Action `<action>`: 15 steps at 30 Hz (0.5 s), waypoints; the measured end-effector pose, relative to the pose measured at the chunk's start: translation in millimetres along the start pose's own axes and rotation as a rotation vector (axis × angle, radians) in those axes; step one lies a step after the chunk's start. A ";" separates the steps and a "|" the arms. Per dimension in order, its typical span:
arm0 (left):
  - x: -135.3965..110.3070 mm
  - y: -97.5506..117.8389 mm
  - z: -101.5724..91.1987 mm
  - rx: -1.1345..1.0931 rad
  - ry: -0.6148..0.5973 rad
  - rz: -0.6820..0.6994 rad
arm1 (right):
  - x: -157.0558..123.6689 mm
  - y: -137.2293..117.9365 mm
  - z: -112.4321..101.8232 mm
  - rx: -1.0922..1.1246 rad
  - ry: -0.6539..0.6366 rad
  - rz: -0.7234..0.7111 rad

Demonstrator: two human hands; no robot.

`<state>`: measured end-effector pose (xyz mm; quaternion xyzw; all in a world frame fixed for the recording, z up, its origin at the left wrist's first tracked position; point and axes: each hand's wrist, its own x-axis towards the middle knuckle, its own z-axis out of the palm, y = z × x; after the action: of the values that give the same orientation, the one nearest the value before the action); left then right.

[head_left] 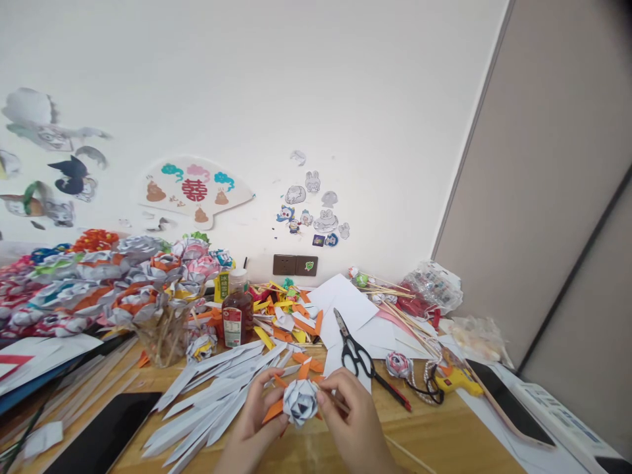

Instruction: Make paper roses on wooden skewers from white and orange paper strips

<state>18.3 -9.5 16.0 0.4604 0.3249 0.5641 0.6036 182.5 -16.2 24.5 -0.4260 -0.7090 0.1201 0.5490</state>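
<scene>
Near the table's front edge I hold a folded paper flower point(301, 401) with a white, dark-centred head and orange paper strips sticking out around it. My left hand point(259, 415) is closed on its left side, fingers on an orange strip. From the right, my right hand point(351, 416) pinches the white petals between thumb and fingers. A thin wooden stick point(409, 454) shows below my right hand; whether it joins the flower is hidden. Left of my hands lie many folded white paper strips point(212, 395). Black-handled scissors point(356, 355) rest open on white paper just beyond.
Finished paper flowers point(133, 276) are heaped at the left back. A brown bottle point(237, 313) stands before loose coloured strips point(291, 316). To the right lie a red-black pen point(394, 392), a yellow glue gun point(459, 380) and a phone point(511, 401). Another dark phone point(103, 431) lies front left.
</scene>
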 end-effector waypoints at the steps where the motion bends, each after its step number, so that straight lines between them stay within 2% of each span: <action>1: -0.5 0.0 -0.2 0.013 0.002 0.009 | -0.1 0.2 0.1 -0.009 0.003 0.009; 7: -2.1 -1.4 -1.7 0.015 0.006 0.049 | 1.1 -0.6 -1.6 -0.070 -0.009 0.058; 15: -1.8 4.4 1.3 0.009 0.031 0.014 | 4.0 0.9 -7.7 -0.143 0.023 -0.003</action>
<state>17.5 -11.8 20.3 0.4565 0.3337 0.5739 0.5924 189.6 -14.9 29.5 -0.4642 -0.7102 0.0633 0.5254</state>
